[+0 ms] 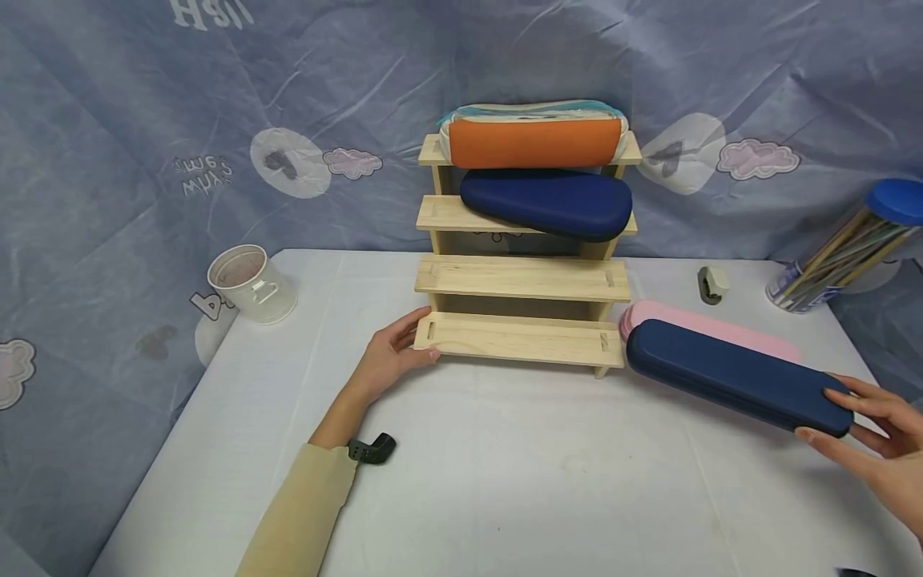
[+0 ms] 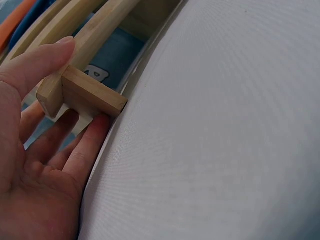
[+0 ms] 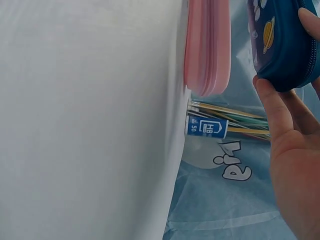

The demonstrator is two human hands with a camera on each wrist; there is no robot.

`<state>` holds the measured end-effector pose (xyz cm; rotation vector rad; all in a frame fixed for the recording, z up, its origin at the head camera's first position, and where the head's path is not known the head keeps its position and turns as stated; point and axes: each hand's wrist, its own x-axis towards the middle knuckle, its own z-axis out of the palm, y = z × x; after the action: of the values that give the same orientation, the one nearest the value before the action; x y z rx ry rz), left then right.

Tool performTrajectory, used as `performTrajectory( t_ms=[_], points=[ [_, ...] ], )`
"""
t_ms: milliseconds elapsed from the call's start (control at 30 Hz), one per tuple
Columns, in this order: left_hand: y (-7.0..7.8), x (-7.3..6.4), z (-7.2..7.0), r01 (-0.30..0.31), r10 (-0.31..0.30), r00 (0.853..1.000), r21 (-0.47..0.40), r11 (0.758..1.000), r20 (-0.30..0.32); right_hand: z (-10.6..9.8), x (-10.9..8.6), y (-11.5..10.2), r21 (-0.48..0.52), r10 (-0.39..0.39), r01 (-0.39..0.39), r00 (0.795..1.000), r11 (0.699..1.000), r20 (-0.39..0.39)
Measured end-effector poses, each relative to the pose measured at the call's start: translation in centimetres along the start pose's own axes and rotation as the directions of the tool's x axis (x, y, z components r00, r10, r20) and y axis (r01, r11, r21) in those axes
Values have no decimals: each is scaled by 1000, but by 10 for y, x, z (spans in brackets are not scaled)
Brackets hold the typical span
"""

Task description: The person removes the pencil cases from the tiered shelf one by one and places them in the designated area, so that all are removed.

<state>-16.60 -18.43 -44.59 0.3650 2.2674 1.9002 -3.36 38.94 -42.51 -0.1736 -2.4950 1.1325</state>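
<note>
My left hand (image 1: 389, 357) holds the left end of the lowest board of a four-step wooden rack (image 1: 522, 276). In the left wrist view the thumb lies over the board's end (image 2: 50, 95) and the other fingers reach beneath it. At the right, my right hand (image 1: 883, 437) grips the near right end of a long navy zip pencil case (image 1: 735, 373). The right wrist view shows a planet picture on that case (image 3: 287, 45). A pink pencil case (image 1: 714, 328) lies on the table behind it, partly covered by the navy one.
On the rack's top step sits an orange and white pencil case (image 1: 537, 143); a dark blue case (image 1: 551, 202) lies one step below. A white metal cup (image 1: 263, 292) stands at the left. Back right are a small sharpener-like object (image 1: 714, 284) and a leaning clear tube of pencils (image 1: 840, 252).
</note>
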Motion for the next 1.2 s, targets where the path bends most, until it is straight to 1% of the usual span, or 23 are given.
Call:
performTrajectory(
  t_ms=[267,533,700,800,900,1000,1033,1100,1200],
  points=[
    [0,0,0,5,-5,1000,-2,1000,0,-2,-2,6,6,13,-13,1000,1000,23],
    [1,1,0,8,-8,1000,-8,1000,3,-3,-1,13,91,0,-3,999,996,34],
    [1,1,0,6,-6,1000,4,1000,-3,-2,-2,25,39,9,-12,997,999,72],
    [1,0,0,3,-3,1000,9,1000,-7,0,-2,41,0,27,-28,995,1000,100],
    [0,0,0,2,-2,1000,4,1000,-7,3,-1,58,-72,62,-54,991,996,118],
    [0,0,0,7,-7,1000,0,1000,-7,6,-1,67,-122,86,-70,988,990,131],
    [0,0,0,7,-7,1000,-1,1000,-6,7,-1,68,-138,87,-69,987,988,133],
    [0,0,0,9,-9,1000,-3,1000,-7,9,-1,66,-132,87,-69,987,989,137],
    [0,0,0,7,-7,1000,-5,1000,-5,9,-2,55,-150,97,-74,983,986,155]
  ],
)
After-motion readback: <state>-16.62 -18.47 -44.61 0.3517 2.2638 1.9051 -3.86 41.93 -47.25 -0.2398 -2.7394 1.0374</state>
